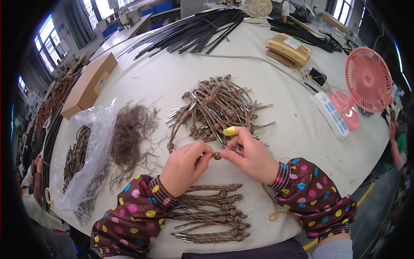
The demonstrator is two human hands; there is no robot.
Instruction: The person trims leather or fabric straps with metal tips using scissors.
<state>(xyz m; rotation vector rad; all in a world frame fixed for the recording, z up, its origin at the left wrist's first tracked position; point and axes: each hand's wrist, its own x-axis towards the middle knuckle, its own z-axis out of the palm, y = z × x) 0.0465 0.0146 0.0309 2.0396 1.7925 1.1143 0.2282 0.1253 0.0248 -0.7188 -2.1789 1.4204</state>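
Between my two hands a brown cord with a knot (217, 156) is held above the white table. My left hand (185, 167) pinches it on the left side of the knot, thumb and fingers pressed together. On the knot's other side my right hand (254, 160) is closed on the cord, a yellow cover on one fingertip. Just beyond lies a heap of brown knotted cords (215, 108) with silvery metal tips. Nearer to me, several bundles of knotted cords (211, 216) lie in a row, partly hidden by my left sleeve.
Left of my hands are a tangle of brown threads (130, 136), a clear plastic bag (92, 162) over more cords, and a cardboard box (88, 88). To the right stand a white power strip (330, 115) and a pink fan (368, 77). Black strips (189, 34) cover the far side.
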